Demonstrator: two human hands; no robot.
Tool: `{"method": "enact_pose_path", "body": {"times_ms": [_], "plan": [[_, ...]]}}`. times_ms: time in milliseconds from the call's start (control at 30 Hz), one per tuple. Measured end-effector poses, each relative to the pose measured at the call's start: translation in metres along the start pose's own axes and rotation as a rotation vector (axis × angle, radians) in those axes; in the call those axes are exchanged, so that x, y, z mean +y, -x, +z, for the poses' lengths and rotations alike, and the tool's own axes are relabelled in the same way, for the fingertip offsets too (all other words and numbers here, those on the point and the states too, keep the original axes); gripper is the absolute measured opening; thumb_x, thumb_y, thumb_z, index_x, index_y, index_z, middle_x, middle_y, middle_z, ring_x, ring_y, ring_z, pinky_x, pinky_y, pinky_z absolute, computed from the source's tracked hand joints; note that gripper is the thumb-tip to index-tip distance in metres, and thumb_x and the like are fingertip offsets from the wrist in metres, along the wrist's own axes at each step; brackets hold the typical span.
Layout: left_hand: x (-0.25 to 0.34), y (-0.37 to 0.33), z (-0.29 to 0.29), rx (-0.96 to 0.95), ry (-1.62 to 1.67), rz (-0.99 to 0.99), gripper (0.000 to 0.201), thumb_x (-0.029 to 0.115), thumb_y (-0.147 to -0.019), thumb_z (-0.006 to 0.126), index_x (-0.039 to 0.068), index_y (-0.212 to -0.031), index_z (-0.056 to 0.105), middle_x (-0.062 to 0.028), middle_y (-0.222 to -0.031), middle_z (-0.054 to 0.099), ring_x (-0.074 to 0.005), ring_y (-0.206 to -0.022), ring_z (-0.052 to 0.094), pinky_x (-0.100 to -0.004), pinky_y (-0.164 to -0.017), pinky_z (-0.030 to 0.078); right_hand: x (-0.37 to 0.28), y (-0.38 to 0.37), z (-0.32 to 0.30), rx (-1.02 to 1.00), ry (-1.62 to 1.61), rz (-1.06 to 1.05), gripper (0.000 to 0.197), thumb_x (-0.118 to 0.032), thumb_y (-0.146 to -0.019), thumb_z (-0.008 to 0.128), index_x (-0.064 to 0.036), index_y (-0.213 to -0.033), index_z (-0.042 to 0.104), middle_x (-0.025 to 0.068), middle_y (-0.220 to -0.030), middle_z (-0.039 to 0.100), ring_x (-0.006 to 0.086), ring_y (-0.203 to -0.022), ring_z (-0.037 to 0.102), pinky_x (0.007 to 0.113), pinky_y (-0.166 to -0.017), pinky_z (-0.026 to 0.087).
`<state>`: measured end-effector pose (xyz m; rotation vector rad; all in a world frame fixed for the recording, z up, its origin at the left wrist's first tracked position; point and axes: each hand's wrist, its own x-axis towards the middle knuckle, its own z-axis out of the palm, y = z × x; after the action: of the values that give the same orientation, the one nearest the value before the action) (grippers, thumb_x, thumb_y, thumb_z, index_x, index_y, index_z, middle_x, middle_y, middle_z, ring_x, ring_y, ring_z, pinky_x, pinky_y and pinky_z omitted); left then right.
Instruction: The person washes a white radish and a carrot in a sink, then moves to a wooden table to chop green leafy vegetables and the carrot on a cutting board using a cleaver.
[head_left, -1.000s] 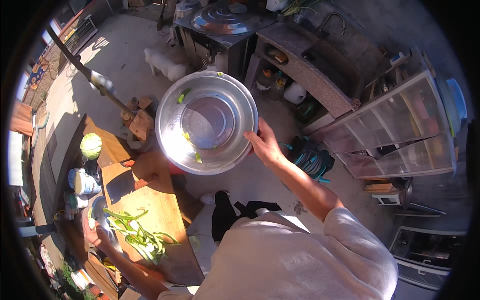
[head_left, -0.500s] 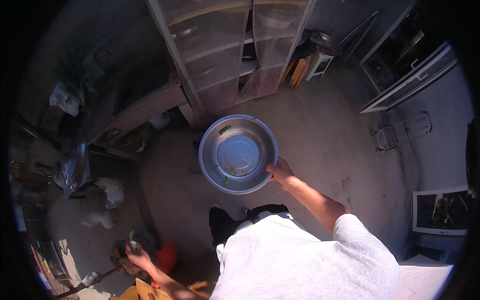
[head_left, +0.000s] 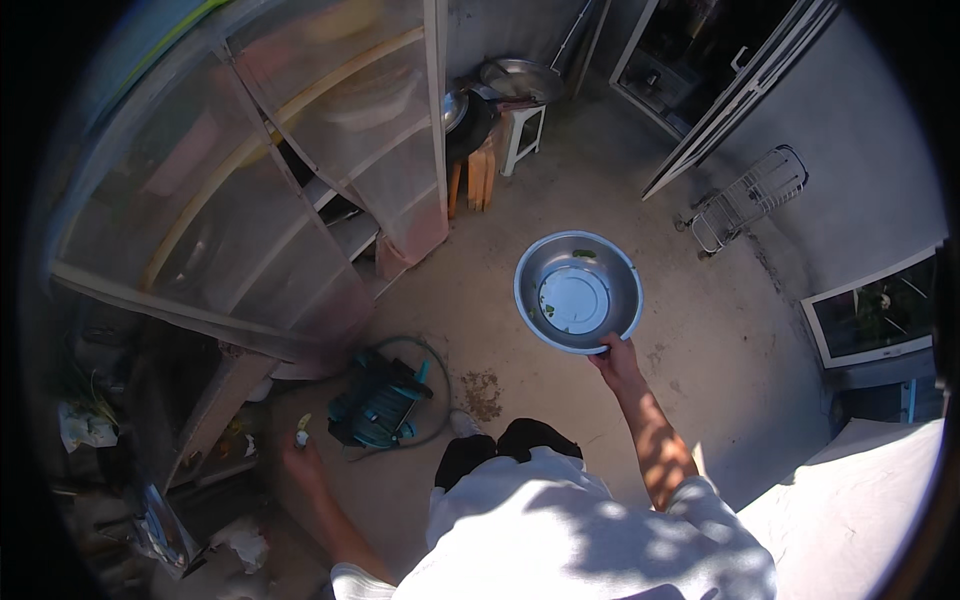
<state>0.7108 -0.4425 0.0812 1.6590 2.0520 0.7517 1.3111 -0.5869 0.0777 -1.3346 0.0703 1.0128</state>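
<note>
Right hand (head_left: 618, 366) gripping the rim of a round, shiny metal basin (head_left: 576, 298) — out over stained concrete floor (head_left: 480, 300); green scraps (head_left: 585, 254) inside; left hand (head_left: 300, 462), fingers closed on a small pale-green piece (head_left: 303, 434), near a teal plastic hose reel (head_left: 380, 405).

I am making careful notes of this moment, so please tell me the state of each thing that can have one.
Metal basin: held by its rim, green scraps inside
Right hand: gripping the basin
Left hand: holding a small pale item, unclear what
Glazed door: open
Translucent shelf cover: partly parted
Hose: looped on the floor
</note>
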Motion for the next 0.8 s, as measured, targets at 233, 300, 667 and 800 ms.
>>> {"method": "enact_pose_path", "body": {"times_ms": [233,300,667,800], "plan": [[0.084,-0.092,0.106,0.003,-0.114,-0.041,0.041,0.006,-0.076,0.071,-0.002,-0.116,0.066,-0.0244,-0.109,0.067,-0.0369,-0.100,0.067,-0.0437,-0.085,0.053,-0.168,-0.206,0.063,0.106,0.016,-0.206,0.052,-0.003,-0.082,0.052,-0.0110,-0.132,0.039,0.0116,-0.106,0.060,0.0271,-0.087,0.066,0.039,-0.067,0.062],[0.094,-0.111,0.136,0.010,-0.095,-0.076,0.044,0.006,-0.078,0.070,-0.002,-0.121,0.064,-0.0231,-0.115,0.066,-0.0366,-0.105,0.065,-0.0447,-0.087,0.052,-0.226,-0.297,0.087,0.079,0.095,-0.340,0.049,-0.002,-0.084,0.050,-0.0098,-0.131,0.037,0.0128,-0.109,0.059,0.0271,-0.083,0.069,0.039,-0.063,0.064],[0.254,-0.146,0.286,0.044,-0.256,-0.352,0.042,0.002,-0.075,0.064,-0.005,-0.117,0.064,-0.0228,-0.111,0.064,-0.0360,-0.100,0.064,-0.0417,-0.086,0.052,-0.447,-0.786,0.286,0.601,1.212,-1.182,0.057,-0.017,-0.089,0.055,-0.0040,-0.138,0.028,0.0284,-0.131,0.047,0.0494,-0.091,0.064,0.053,-0.079,0.053],[0.316,-0.177,0.339,-0.014,-0.290,-0.354,0.041,0.001,-0.075,0.064,-0.006,-0.116,0.063,-0.0223,-0.108,0.064,-0.0349,-0.097,0.064,-0.0410,-0.085,0.052,-0.435,-0.856,0.366,0.537,1.431,-0.984,0.060,-0.012,-0.092,0.049,-0.0063,-0.146,0.022,0.0206,-0.140,0.043,0.0458,-0.092,0.065,0.052,-0.076,0.054]]}}
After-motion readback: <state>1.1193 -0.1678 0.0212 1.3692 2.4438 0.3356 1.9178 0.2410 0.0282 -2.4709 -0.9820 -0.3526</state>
